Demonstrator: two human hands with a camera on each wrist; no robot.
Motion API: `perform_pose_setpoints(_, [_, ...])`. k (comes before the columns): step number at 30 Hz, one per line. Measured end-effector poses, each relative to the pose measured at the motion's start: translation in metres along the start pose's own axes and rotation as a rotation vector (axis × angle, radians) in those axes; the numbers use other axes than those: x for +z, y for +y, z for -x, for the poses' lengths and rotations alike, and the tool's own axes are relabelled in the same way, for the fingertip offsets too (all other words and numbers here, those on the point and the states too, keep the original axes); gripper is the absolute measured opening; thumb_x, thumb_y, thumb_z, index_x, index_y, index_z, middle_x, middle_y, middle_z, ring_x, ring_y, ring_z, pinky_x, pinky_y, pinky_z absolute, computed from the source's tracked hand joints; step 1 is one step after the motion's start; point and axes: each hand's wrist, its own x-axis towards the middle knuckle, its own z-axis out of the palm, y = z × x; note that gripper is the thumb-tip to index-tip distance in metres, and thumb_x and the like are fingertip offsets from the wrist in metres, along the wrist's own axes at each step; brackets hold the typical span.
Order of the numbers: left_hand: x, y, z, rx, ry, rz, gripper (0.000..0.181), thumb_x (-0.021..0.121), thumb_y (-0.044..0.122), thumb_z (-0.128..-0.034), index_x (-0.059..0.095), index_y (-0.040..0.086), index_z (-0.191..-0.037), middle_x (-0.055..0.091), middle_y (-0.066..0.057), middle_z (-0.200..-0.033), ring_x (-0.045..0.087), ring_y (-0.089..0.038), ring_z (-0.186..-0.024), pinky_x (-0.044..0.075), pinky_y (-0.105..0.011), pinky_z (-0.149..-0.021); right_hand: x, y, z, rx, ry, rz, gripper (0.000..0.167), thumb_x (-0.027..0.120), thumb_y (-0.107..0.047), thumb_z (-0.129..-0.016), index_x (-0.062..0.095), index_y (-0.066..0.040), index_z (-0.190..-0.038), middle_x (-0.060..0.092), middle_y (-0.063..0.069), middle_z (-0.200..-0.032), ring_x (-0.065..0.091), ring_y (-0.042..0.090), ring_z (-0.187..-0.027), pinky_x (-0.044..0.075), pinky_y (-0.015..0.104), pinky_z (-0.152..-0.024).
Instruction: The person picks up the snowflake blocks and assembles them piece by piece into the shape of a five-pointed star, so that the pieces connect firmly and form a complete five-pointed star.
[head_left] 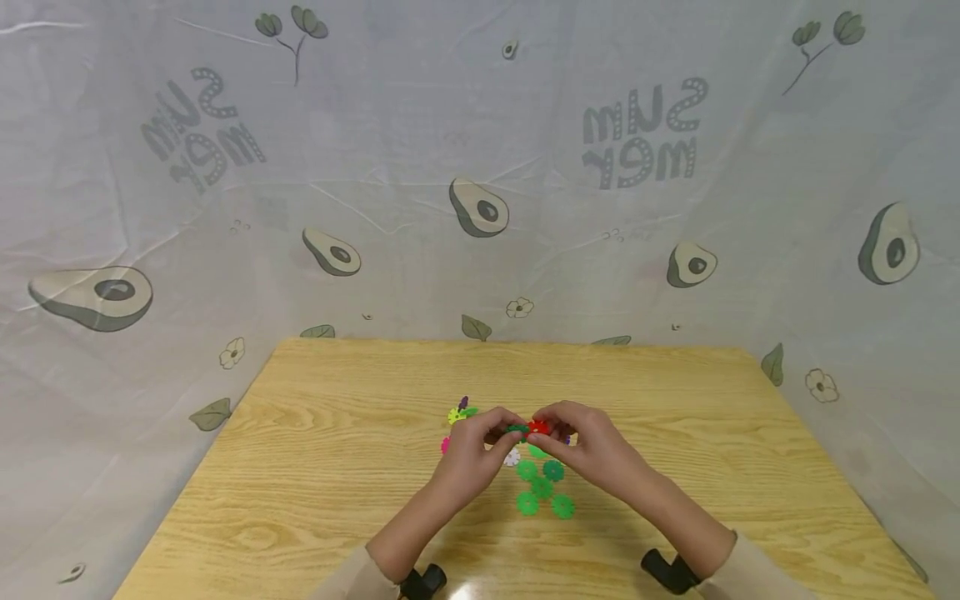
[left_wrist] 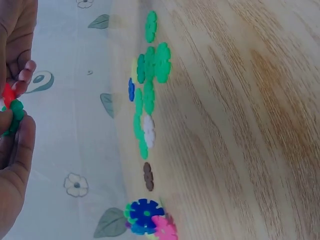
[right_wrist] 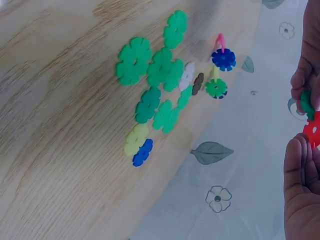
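Both hands meet above the table. My left hand [head_left: 471,457] pinches a dark green notched disc [head_left: 517,430] between thumb and fingers. A red notched disc [head_left: 537,427] is pinched in my right hand [head_left: 597,450]. The two discs touch at their edges; whether they are interlocked I cannot tell. In the left wrist view the green disc [left_wrist: 17,111] and the red disc [left_wrist: 8,94] are partly covered by fingers. The right wrist view has the red disc [right_wrist: 312,129] against the green disc [right_wrist: 306,103].
Several loose green discs [right_wrist: 134,61] lie on the wooden table [head_left: 337,467], with a white disc [left_wrist: 149,131], a brown disc [left_wrist: 148,176], a yellow disc [right_wrist: 135,140] and a blue disc [right_wrist: 142,153]. Left of them stands a joined cluster with a dark blue disc [left_wrist: 146,213] and a pink disc [left_wrist: 164,227].
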Motion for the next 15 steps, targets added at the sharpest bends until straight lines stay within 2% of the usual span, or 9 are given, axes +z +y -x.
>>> perform_pose_setpoints(4, [-0.001, -0.002, 0.0, -0.011, 0.025, 0.015, 0.01, 0.069, 0.01, -0.1002, 0.074, 0.007, -0.108, 0.079, -0.008, -0.097, 0.075, -0.028, -0.087, 0.059, -0.02, -0.081, -0.002, 0.003, 0.002, 0.038, 0.019, -0.012, 0.029, 0.074, -0.022, -0.099, 0.071, -0.003, -0.12, 0.073, -0.003, -0.098, 0.065, 0.0, -0.084, 0.06, 0.024, -0.078])
perform_pose_setpoints(7, [-0.003, -0.004, 0.0, -0.023, 0.051, 0.012, 0.01, 0.07, 0.011, -0.0999, 0.074, 0.009, -0.108, 0.079, -0.009, -0.095, 0.074, -0.024, -0.085, 0.058, -0.019, -0.079, -0.003, 0.01, 0.007, 0.101, 0.012, -0.023, 0.029, 0.072, -0.024, -0.101, 0.071, -0.004, -0.121, 0.073, -0.004, -0.099, 0.065, 0.001, -0.087, 0.06, 0.024, -0.08])
perform_pose_setpoints(12, [-0.007, -0.006, 0.001, -0.058, 0.084, 0.049, 0.009, 0.071, 0.01, -0.0994, 0.074, 0.009, -0.108, 0.078, -0.012, -0.098, 0.074, -0.025, -0.087, 0.058, -0.018, -0.078, 0.001, 0.032, 0.027, 0.204, -0.129, -0.043, 0.036, 0.073, -0.029, -0.1, 0.069, 0.0, -0.12, 0.071, 0.006, -0.109, 0.063, 0.01, -0.093, 0.058, 0.025, -0.082])
perform_pose_setpoints(15, [-0.01, -0.007, 0.001, -0.084, 0.095, 0.083, 0.01, 0.072, 0.01, -0.0988, 0.075, 0.008, -0.108, 0.078, -0.013, -0.099, 0.074, -0.026, -0.088, 0.058, -0.018, -0.078, 0.008, 0.046, 0.044, 0.223, -0.221, -0.045, 0.041, 0.076, -0.029, -0.097, 0.066, 0.003, -0.121, 0.068, 0.01, -0.113, 0.061, 0.015, -0.098, 0.057, 0.026, -0.082])
